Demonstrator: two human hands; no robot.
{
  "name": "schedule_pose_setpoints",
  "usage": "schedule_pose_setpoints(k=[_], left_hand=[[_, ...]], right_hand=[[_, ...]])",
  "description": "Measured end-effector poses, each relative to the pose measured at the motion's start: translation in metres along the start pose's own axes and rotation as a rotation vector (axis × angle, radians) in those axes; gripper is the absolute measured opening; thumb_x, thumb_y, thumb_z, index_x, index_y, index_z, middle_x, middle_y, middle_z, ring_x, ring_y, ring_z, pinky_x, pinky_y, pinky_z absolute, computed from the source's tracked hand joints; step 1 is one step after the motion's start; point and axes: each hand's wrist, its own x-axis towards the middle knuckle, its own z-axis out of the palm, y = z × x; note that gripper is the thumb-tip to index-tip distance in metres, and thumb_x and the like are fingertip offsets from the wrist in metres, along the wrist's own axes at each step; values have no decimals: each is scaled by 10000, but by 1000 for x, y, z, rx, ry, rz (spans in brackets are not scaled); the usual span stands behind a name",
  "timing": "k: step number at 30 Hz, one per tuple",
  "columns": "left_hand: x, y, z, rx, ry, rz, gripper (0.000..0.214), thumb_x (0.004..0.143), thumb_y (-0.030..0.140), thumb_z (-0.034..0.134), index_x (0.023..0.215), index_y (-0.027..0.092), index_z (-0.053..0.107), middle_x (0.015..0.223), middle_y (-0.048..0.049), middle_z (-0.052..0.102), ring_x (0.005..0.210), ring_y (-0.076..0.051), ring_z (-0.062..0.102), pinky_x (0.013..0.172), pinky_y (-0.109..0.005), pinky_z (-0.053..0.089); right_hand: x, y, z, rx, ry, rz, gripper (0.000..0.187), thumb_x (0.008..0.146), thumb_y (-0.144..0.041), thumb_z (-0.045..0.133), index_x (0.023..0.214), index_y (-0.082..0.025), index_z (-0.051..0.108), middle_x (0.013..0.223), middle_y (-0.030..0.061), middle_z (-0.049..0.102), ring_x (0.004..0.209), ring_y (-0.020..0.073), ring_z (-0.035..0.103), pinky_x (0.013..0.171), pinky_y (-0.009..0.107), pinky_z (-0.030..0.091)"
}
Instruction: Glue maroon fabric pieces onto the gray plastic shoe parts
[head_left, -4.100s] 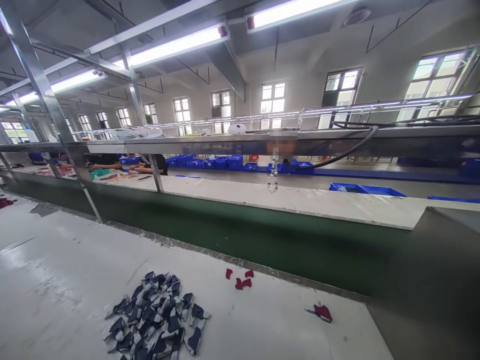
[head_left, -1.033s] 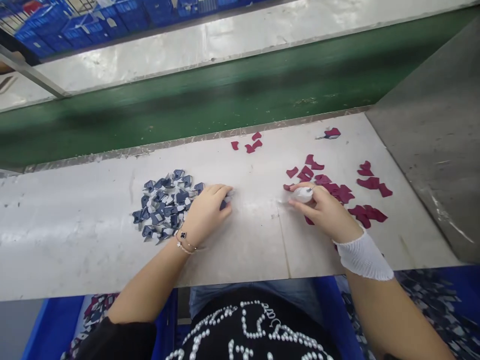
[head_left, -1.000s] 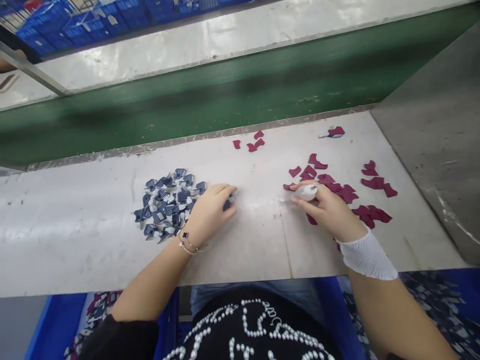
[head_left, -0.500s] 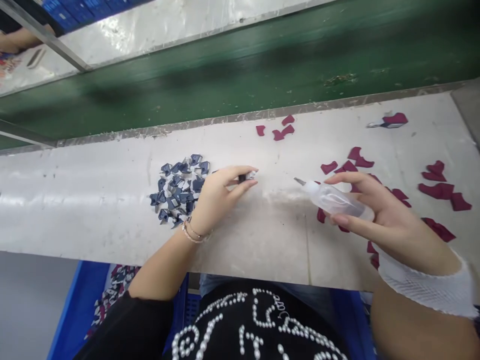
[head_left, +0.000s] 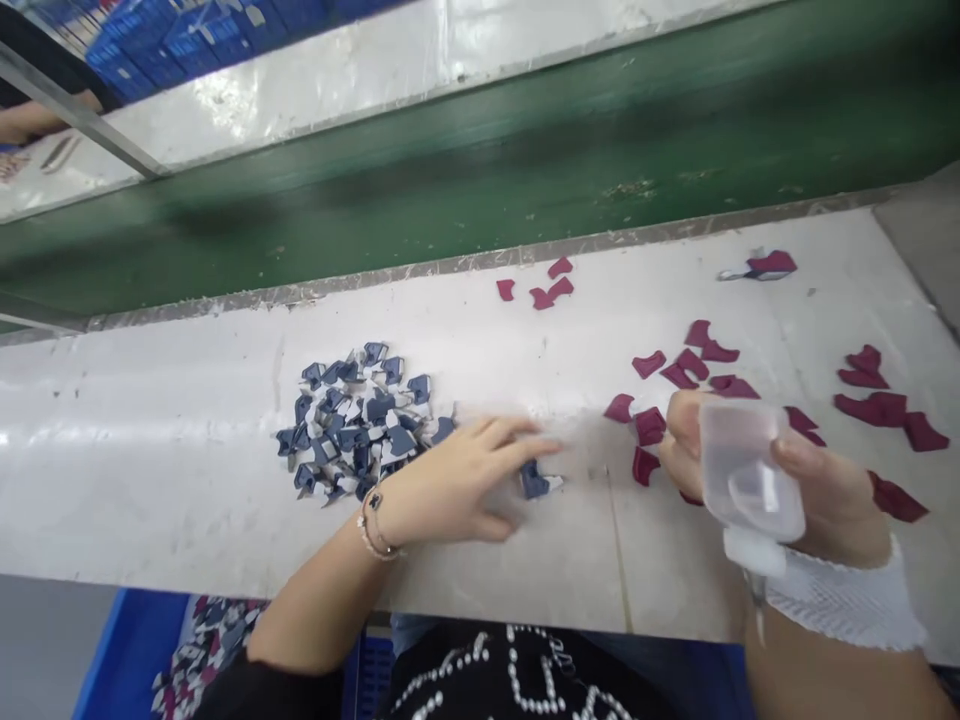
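Item one: a clear plastic squeeze bottle (head_left: 742,470), tipped nozzle-down, with its white neck (head_left: 745,550) and thin tip pointing toward the person. The right hand (head_left: 829,505) is grasping it, with the thumb on one side and fingers (head_left: 681,440) on the other, and is holding it above the right end of the white table (head_left: 172,470).

Item two: a small navy-and-white fabric cutout (head_left: 535,482), lying on the table just beside the fingertips of the left hand (head_left: 450,480). That hand is open and is reaching flat across the table, fingers spread and slightly blurred, not clenching anything that shows.

Around these: a heaped pile of navy-and-white cutouts (head_left: 352,425) is sitting directly behind the left hand, nearly touching its wrist. Maroon cutouts (head_left: 679,368) are lying scattered around the bottle, and a smaller cluster of maroon cutouts (head_left: 536,290) is resting near the far table edge. One maroon-and-white cutout (head_left: 765,265) is lying apart at the far right.

Worn items: a thin bracelet (head_left: 373,525) is circling the left wrist, and a white mesh sleeve (head_left: 844,605) is covering the right wrist.

Beyond the table, a green conveyor belt (head_left: 450,200) is running lengthwise. Below the table edge, a blue crate (head_left: 127,650) is holding more cutouts (head_left: 210,640).
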Motion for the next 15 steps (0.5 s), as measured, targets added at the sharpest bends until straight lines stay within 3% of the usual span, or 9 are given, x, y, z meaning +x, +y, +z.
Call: schedule_pose_setpoints(k=[2, 7, 10, 15], left_hand=[[0, -3, 2, -13, -58, 54, 645, 786, 206, 780, 1373, 247, 516, 1456, -97, 532, 1337, -331, 477, 1123, -506, 457], [7, -5, 20, -71, 63, -52, 180, 936, 254, 668, 1102, 199, 625, 1157, -60, 676, 1103, -229, 602, 992, -393, 517], [9, -8, 23, -61, 82, -36, 143, 932, 274, 678, 1038, 187, 636, 1067, -52, 686, 1042, -221, 613, 953, -381, 514], [9, -13, 23, -59, 96, 15, 155, 916, 280, 702, 1035, 200, 645, 1028, -40, 693, 1025, -214, 616, 933, -354, 500]], right_hand=[[0, 4, -2, -3, -54, -16, 425, 817, -627, 647, 704, -254, 475, 567, -35, 353, 421, 111, 243, 340, 303, 186], [-1, 12, -2, -37, -204, 43, 467, 805, -632, 699, 765, -253, 429, 582, -56, 316, 465, 104, 246, 381, 268, 193], [2, 17, 1, -26, -246, 94, 440, 847, -634, 673, 801, -257, 452, 567, -64, 335, 472, 103, 243, 402, 253, 180], [12, 25, -2, -12, -278, 11, 425, 848, -667, 638, 940, -251, 639, 579, -31, 507, 454, 107, 370, 419, 242, 261]])
